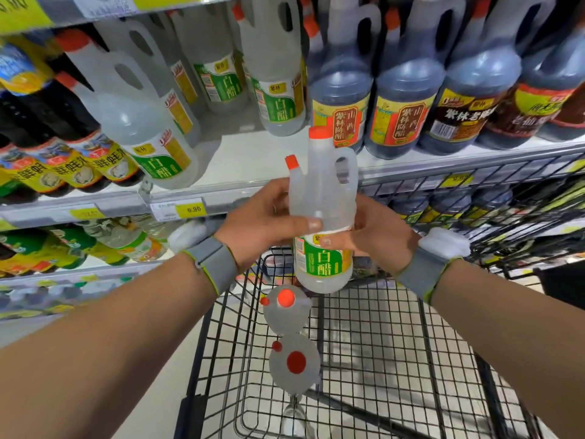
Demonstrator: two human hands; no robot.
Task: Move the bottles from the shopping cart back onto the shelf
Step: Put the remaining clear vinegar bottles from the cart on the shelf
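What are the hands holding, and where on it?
One vinegar bottle, in both hands. The left hand wraps its body just above the label; the right hand grips the same band from the other side.

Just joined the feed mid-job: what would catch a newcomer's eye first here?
First, the white-vinegar bottle with its orange cap, gripped upright by the left hand and the right hand, centre frame above the shopping cart. Below it, two more orange-capped bottles stand in the cart, seen from the top. Behind, the shelf shows a bare patch between matching bottles on the left and dark vinegar bottles on the right.
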